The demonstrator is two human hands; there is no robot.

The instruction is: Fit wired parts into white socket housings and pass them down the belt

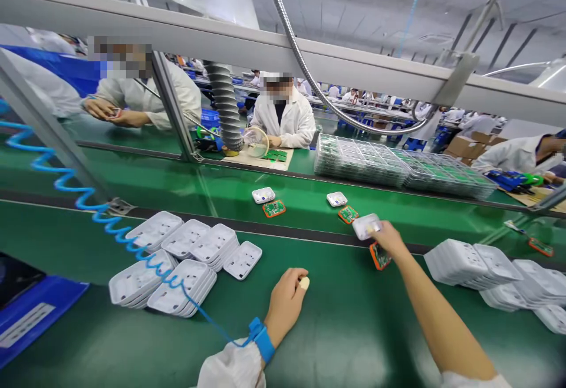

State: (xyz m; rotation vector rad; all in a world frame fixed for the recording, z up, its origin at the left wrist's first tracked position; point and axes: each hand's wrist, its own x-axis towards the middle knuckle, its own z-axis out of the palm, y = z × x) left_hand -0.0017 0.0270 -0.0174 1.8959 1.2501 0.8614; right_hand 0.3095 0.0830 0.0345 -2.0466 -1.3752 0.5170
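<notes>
Right hand (391, 238) pinches a white cover (364, 227) just beyond a circuit board (378, 257); left hand (286, 298), farther away, curls, grip unclear.

Bench (340, 323) open midway; casing stacks (214, 243) block either side; blue cord (99, 218) crosses left

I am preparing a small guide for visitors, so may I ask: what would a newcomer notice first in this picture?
Probably the bright blue cord, coiling down across the left side to the wrist strap of the left hand. Next, the white stacks on the green table, at left and right. Near the right stacks, the right hand holds a white shell.
</notes>
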